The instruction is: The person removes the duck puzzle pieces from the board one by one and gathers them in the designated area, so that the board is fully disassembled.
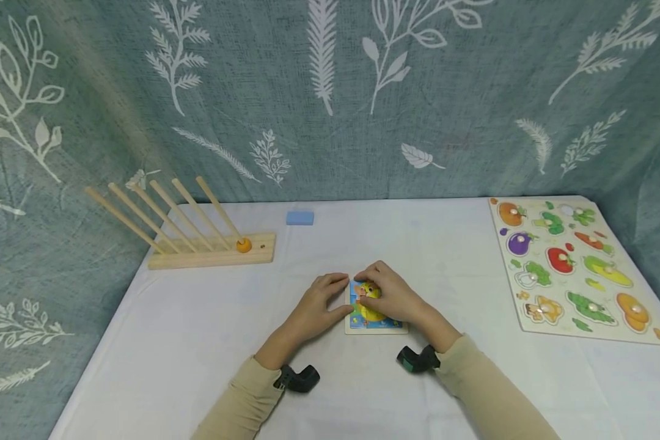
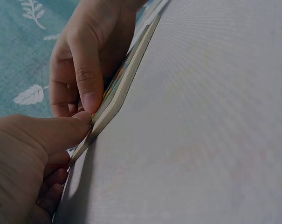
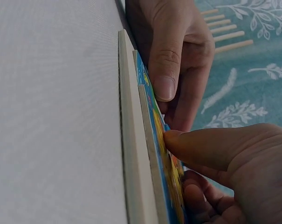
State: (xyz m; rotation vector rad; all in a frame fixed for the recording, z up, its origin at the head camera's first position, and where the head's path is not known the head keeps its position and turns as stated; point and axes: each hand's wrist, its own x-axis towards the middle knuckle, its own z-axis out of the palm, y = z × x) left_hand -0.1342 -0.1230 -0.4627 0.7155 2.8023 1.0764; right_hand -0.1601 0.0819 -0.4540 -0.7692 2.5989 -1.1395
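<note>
- Held picture puzzle (image 1: 370, 316) flat between left hand (image 1: 315, 308) and right hand (image 1: 393, 296)
- Gripped near side with left
- Pinched over its face with right, the closer

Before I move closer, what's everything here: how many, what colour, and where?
jigsaw puzzle: one, yellow and blue, in tray
puzzle tray: one, pale wood, mid-table
six-rod peg rack: one, pale wood, back left
bead: one, orange, at rightmost rod's foot
block: one, blue, right of rack
vegetable puzzle board: one, multicoloured, right
table: one, white, underneath
curtain: one, teal with white leaves, behind
left hand: one, at tray's left edge
right hand: one, on puzzle pieces
sleeves: two, beige, on forearms
wrist cameras: two, black, on wrists
</note>
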